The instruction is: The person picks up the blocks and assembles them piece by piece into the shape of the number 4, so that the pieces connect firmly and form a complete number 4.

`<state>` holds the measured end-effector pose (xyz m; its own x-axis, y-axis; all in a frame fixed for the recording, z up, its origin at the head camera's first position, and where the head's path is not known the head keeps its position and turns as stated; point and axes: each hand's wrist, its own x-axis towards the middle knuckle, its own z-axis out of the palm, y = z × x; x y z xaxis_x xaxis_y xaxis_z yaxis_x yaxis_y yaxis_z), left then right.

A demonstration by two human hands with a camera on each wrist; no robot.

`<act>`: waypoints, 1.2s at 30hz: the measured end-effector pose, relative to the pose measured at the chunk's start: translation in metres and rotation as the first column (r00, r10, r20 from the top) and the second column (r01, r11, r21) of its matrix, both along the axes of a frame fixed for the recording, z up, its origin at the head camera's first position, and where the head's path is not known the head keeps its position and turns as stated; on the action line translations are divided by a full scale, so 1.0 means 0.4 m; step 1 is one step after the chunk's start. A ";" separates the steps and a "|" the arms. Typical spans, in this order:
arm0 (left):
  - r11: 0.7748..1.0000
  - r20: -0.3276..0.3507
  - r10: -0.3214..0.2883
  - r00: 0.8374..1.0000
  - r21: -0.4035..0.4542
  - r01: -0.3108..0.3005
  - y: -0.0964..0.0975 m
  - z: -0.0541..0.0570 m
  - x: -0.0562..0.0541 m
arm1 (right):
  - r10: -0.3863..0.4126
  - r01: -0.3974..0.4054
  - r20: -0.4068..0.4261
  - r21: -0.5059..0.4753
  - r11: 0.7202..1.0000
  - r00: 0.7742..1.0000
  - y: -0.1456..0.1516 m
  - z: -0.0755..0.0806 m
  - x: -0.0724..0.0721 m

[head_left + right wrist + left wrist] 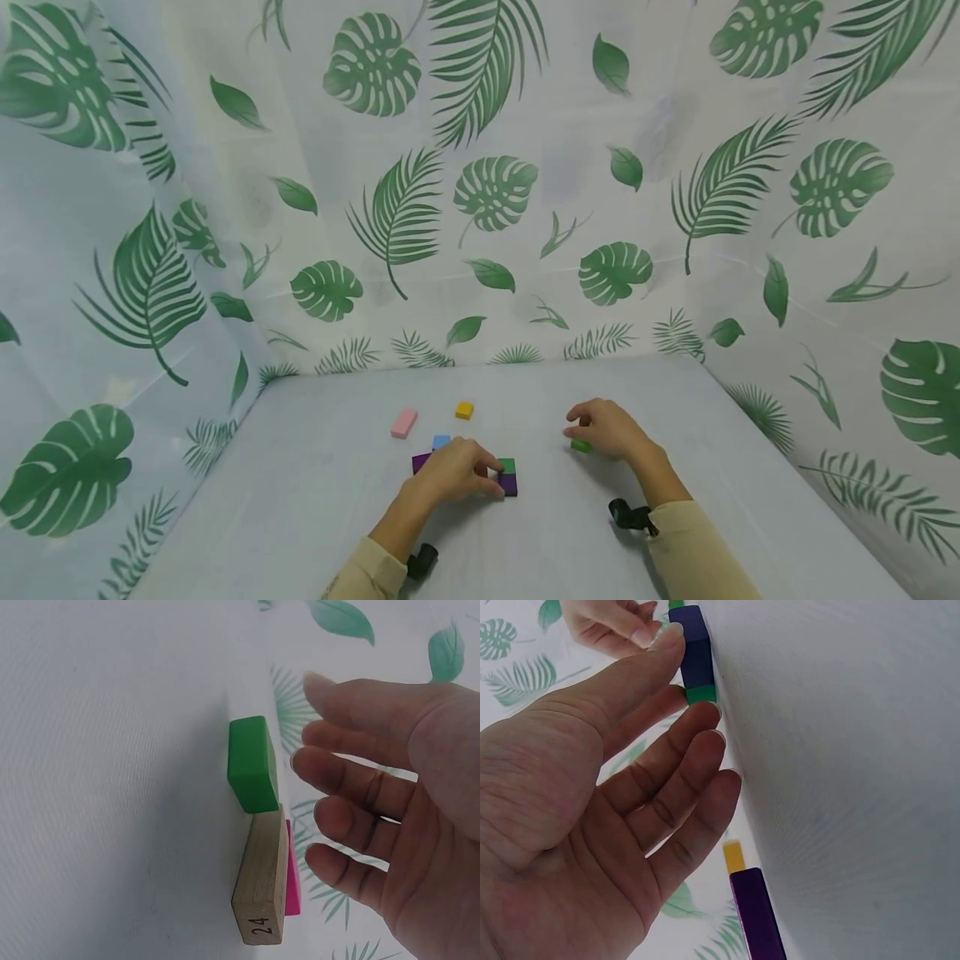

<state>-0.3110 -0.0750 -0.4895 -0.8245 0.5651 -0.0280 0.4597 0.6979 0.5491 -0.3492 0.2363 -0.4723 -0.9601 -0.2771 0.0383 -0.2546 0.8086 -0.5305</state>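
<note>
My left hand (457, 471) is beside a dark blue block (508, 485) and a green block (507, 465), which stand end to end. In the left wrist view, the thumb tip is right at the dark blue block's side and the other fingers are loosely bent. My right hand (603, 429) hovers with relaxed fingers by a bright green block (581, 446). In the right wrist view, nothing is between its fingers. A wooden block (260, 885) marked 24 stands close to the bright green one, with a magenta block (292, 874) partly hidden behind it.
Left of and behind my left hand are a purple block (420, 461) and a light blue block (441, 442), both partly covered. Farther back lie a pink block (403, 423) and a yellow block (464, 410). A leaf-patterned curtain (555, 208) encloses the white table.
</note>
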 end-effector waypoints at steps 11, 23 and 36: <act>1.000 0.006 -0.003 1.000 -0.009 0.003 0.000 0.006 0.002 | -0.042 0.043 -0.008 0.074 0.996 0.999 0.015 -0.004 0.001; 1.000 0.027 0.015 1.000 0.001 -0.015 0.003 0.004 0.005 | -0.122 0.115 0.056 0.113 0.987 0.991 0.023 0.004 0.008; 1.000 0.021 0.014 1.000 0.003 -0.014 0.000 0.003 0.002 | -0.109 0.103 0.055 0.097 0.990 0.993 0.005 -0.005 0.005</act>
